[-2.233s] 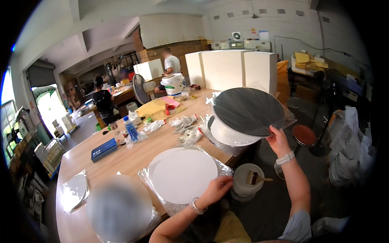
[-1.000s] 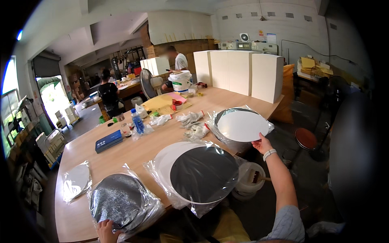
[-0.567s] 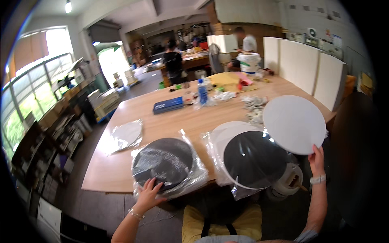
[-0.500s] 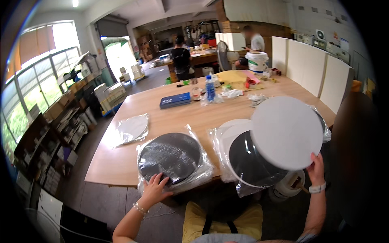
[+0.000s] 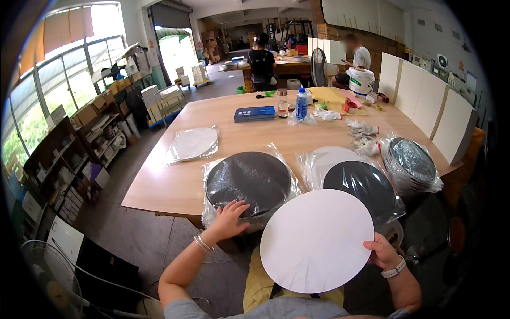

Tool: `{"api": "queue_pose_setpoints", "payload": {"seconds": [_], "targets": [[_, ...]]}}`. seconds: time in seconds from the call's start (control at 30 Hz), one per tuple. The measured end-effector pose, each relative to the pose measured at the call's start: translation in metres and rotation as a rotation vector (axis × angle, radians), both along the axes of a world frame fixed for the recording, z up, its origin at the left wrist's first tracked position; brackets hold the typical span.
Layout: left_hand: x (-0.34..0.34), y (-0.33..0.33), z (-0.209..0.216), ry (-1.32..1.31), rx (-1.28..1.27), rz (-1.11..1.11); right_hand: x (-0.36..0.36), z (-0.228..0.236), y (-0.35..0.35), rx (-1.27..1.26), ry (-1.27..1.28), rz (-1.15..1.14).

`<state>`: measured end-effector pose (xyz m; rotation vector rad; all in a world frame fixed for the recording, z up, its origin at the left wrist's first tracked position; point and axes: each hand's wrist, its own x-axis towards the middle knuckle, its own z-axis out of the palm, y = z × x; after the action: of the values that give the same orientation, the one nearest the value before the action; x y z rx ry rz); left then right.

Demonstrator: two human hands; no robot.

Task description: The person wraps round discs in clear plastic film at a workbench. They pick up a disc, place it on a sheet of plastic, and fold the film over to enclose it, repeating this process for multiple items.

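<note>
My right hand [image 5: 383,251] grips the right edge of a large white round board [image 5: 319,239], thumb on its face. The board hangs over my lap, just off the table's near edge. My left hand [image 5: 230,219] rests with fingers spread on the near edge of a dark round disc [image 5: 249,178] in clear plastic wrapping. Behind the white board lies another dark disc [image 5: 356,183] in plastic, partly covered by it, with a pale disc [image 5: 332,154] beneath that one.
At the table's right sits a stack of wrapped dark discs [image 5: 411,159] beside grey gloves [image 5: 364,138]. A wrapped white disc [image 5: 195,143] lies at left. Farther back are a blue box [image 5: 254,114], a blue bottle [image 5: 301,105] and a white bucket [image 5: 361,81]. White panels [image 5: 425,101] stand at right; two people work beyond.
My right hand has brought the white board down and left, from over the right-hand discs to before my lap. The left hand stays on the wrapped dark disc. The view has shifted.
</note>
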<state>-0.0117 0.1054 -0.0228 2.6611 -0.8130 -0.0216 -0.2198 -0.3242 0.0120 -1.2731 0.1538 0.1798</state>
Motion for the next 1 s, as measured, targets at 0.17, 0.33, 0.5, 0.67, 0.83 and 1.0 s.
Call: {"api": "queue_pose_setpoints", "payload": {"seconds": [0.17, 0.33, 0.5, 0.67, 0.83, 1.0], "targets": [[0.016, 0.004, 0.002, -0.174, 0.054, -0.151, -0.015, -0.001, 0.008, 0.027, 0.032, -0.002], [0.027, -0.001, 0.008, -0.288, 0.224, -0.274, -0.018, 0.004, 0.023, 0.072, 0.047, 0.022], [0.033, -0.007, 0.027, -0.25, 0.396, -0.352, -0.015, 0.005, 0.033, 0.075, 0.069, 0.031], [0.044, -0.008, 0.031, -0.257, 0.454, -0.435, -0.014, 0.005, 0.037, 0.077, 0.056, 0.041], [0.046, -0.01, 0.023, -0.302, 0.406, -0.418, -0.013, 0.005, 0.04, 0.099, 0.057, 0.074], [0.039, -0.016, 0.049, -0.226, 0.287, -0.333, -0.007, 0.005, 0.052, 0.168, 0.047, 0.093]]}}
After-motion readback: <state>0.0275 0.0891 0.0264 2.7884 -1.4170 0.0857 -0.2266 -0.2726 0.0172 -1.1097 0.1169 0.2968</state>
